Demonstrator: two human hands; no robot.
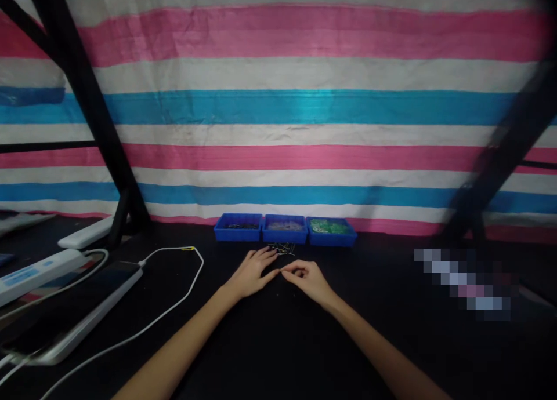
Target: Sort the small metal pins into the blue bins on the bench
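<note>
My left hand lies low over the black table with its fingers spread, beside a small pile of thin, stick-like pieces. Its thumb points toward the fingertips of my right hand. Those right fingertips are pinched together just in front of the pile; whatever is between them is too small to make out. Behind the pile three blue trays stand in a row. Dark thin pieces fill the left tray, pale clear-looking pieces the middle tray, and green pieces the right tray.
A white cable loops over the table on the left, joined to a phone-like device. White power strips lie farther left. Black frame posts stand at both sides, before a striped sheet. A blurred-out patch is at right.
</note>
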